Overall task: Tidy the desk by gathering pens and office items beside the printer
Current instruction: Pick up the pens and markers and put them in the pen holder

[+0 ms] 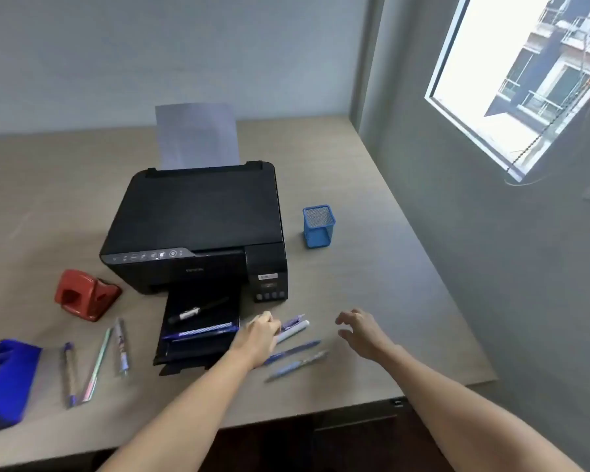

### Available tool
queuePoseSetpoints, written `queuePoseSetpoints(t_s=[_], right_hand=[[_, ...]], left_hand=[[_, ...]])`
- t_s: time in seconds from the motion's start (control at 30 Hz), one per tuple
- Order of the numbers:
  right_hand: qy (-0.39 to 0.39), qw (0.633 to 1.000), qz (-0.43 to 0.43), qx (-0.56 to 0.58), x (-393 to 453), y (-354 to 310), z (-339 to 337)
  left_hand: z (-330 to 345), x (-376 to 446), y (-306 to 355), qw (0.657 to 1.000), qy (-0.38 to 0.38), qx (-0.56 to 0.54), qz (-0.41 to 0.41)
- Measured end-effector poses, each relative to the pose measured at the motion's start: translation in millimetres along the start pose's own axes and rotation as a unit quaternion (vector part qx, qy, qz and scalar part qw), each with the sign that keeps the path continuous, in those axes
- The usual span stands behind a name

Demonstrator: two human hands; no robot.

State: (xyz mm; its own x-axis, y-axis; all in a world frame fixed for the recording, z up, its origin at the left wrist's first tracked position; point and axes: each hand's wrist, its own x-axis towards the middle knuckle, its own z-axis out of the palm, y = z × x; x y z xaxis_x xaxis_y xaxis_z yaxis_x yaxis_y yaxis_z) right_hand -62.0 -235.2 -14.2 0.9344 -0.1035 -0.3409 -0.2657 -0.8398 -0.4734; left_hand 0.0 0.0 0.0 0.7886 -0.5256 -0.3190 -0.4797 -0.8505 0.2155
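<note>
Well left of the left hand (258,335), one tape dispenser (4,379) and one red punch (86,294) are seen, with three pens (94,364) lying lengthwise, tips toward the printer (198,226). Two more pens (198,313) lie on the tray. The left hand is closed on a white pen (295,330); just below it two blue pens (293,350) slant up to the right. The right hand (360,330) is spread, empty. One cup (318,226) stands beyond it.
</note>
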Motion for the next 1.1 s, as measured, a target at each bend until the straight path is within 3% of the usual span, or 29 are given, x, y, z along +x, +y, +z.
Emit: queuePoseSetpoints(t_s=[0.17,0.4,0.67,0.77,0.87,0.93,1.1], right_hand=[[-0.005,1.0,-0.005,0.016,3,-22,22],[-0.039,0.999,-0.005,-0.027,25,-35,35],[-0.044,0.994,-0.075,-0.062,34,-22,33],[-0.039,0.996,-0.084,-0.02,32,-7,18],[0.015,0.996,-0.039,0.077,27,18,-9],[0.08,0.987,0.011,0.136,25,33,-31],[0.216,0.958,0.084,0.167,46,54,-101]], left_hand=[[11,21,1,0.996,-0.048,0.064,-0.034],[16,42,-1,0.996,-0.033,0.08,0.017],[-18,35,8,0.996,-0.081,-0.017,0.035],[-54,46,29,0.992,-0.008,-0.117,0.052],[-93,87,49,0.981,0.112,-0.15,0.057],[-116,122,58,0.979,0.149,-0.14,0.024],[-137,194,78,0.988,0.097,-0.085,-0.089]])
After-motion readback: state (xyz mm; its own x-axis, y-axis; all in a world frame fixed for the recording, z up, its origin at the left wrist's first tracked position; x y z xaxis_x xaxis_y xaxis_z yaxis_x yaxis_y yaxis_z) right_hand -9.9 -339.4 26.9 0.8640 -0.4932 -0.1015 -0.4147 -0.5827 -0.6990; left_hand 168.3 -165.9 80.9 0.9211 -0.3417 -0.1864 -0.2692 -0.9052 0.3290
